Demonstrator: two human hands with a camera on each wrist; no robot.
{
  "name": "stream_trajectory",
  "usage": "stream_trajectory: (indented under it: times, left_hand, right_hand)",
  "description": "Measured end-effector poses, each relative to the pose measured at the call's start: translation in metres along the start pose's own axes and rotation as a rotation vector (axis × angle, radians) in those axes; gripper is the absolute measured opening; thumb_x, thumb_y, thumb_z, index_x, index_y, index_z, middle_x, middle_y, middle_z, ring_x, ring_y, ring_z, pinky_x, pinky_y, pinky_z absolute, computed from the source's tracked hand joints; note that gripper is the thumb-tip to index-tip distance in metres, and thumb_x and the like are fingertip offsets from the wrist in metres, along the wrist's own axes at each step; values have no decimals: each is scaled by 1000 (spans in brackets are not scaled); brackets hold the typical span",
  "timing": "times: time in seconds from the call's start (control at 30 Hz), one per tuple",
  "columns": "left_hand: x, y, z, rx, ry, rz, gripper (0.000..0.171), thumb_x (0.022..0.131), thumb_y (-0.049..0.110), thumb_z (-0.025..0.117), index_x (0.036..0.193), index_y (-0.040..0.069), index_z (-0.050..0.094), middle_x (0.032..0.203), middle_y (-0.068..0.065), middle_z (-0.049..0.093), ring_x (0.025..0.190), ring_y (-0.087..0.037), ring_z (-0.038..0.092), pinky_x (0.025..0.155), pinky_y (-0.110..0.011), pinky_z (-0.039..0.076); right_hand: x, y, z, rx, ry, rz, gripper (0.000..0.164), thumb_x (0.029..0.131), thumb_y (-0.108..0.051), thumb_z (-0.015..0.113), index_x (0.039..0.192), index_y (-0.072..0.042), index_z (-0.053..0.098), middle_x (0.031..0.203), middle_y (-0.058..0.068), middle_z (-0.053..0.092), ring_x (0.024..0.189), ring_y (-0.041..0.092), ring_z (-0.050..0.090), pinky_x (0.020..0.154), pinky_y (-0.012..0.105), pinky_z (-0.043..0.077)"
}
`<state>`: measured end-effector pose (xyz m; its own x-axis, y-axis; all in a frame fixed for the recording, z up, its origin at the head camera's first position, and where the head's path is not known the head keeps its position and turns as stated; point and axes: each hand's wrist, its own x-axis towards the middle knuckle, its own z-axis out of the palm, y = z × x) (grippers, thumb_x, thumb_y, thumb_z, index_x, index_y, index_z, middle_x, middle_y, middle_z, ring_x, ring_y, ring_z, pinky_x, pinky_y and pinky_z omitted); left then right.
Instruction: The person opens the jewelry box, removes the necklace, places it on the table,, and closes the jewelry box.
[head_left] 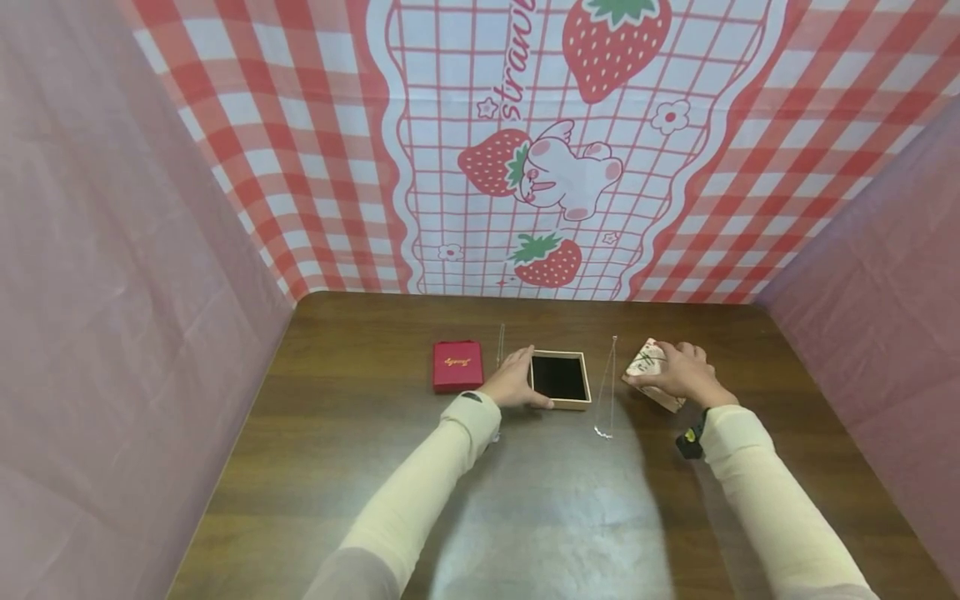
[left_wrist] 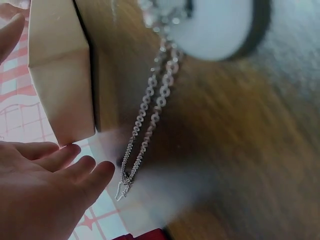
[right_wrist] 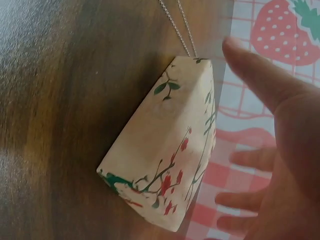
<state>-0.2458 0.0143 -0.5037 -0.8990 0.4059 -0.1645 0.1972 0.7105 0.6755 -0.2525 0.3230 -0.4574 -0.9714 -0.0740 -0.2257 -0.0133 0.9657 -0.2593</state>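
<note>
My left hand [head_left: 516, 382] lies along the left side of an open cream box [head_left: 587, 379] with black lining. Its fingers are extended, and in the left wrist view one fingertip meets the corner of the box [left_wrist: 62, 100]. Beside that hand a silver chain necklace [left_wrist: 150, 97] lies on the table. Over a cream lid or box with a floral print [head_left: 648, 358] is my right hand [head_left: 684, 372]. In the right wrist view the thumb and fingers of the hand [right_wrist: 285, 145] spread around this floral piece [right_wrist: 155, 135], with gaps showing. Its underside is hidden.
A second necklace [head_left: 612, 392] lies between the open box and the floral piece. Left of the left hand sits a small red box [head_left: 457, 367] with gold lettering. The wooden table [head_left: 555, 517] meets a strawberry-patterned cloth [head_left: 570, 200] behind and pink cloth at both sides.
</note>
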Motion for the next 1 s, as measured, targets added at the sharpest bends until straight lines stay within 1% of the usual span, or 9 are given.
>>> stream_trajectory:
  times: [0.1, 0.2, 0.43, 0.6, 0.8, 0.93, 1.0]
  left_hand:
    - [0, 1, 0, 3, 4, -5, 112, 71, 39, 85, 155, 3, 19, 161, -13, 26, 149, -28, 25, 122, -40, 24]
    - [0, 1, -1, -1, 6, -12, 112, 71, 39, 85, 154, 3, 19, 161, -14, 26, 149, -28, 25, 122, -40, 23]
    - [0, 2, -1, 8, -5, -15, 111, 72, 39, 85, 155, 3, 19, 161, -14, 25, 149, -28, 24, 122, -40, 22]
    - [0, 3, -1, 16, 0, -29, 109, 72, 37, 85, 154, 3, 21, 160, -13, 27, 148, -28, 26, 122, -39, 23]
    - [1, 3, 0, 13, 10, -35, 108, 72, 35, 86, 153, 3, 24, 159, -13, 30, 147, -28, 28, 122, -40, 24]
    - [2, 3, 0, 12, 12, -35, 108, 71, 37, 86, 153, 4, 24, 159, -12, 31, 147, -28, 28, 122, -39, 24]
    - [2, 3, 1, 6, 10, -37, 108, 71, 37, 86, 153, 4, 24, 159, -11, 30, 148, -27, 28, 122, -39, 24]
  right_hand:
    - [-2, 5, -2, 11, 4, 35, 109, 76, -62, 72, 144, 11, 26, 137, 46, 27, 128, 64, 20, 93, 75, 29]
    - [-2, 9, -4, 24, -8, 58, 111, 75, -62, 72, 143, 12, 24, 136, 47, 25, 126, 65, 20, 93, 76, 28]
    - [-2, 18, -3, 25, -71, 89, 114, 76, -63, 70, 145, 13, 21, 138, 48, 23, 126, 67, 20, 95, 78, 27]
    - [-2, 25, 0, 43, -102, 87, 117, 76, -65, 69, 145, 15, 18, 138, 48, 23, 125, 67, 22, 96, 78, 28]
    - [0, 29, 2, 86, -144, 81, 119, 77, -61, 72, 145, 17, 14, 139, 48, 22, 124, 66, 23, 99, 75, 29]
    - [1, 30, 3, 102, -152, 78, 120, 77, -58, 74, 146, 18, 11, 140, 49, 20, 124, 67, 22, 101, 74, 28]
    - [1, 31, 5, 108, -148, 74, 121, 76, -56, 76, 145, 18, 10, 138, 49, 20, 124, 66, 24, 101, 74, 30]
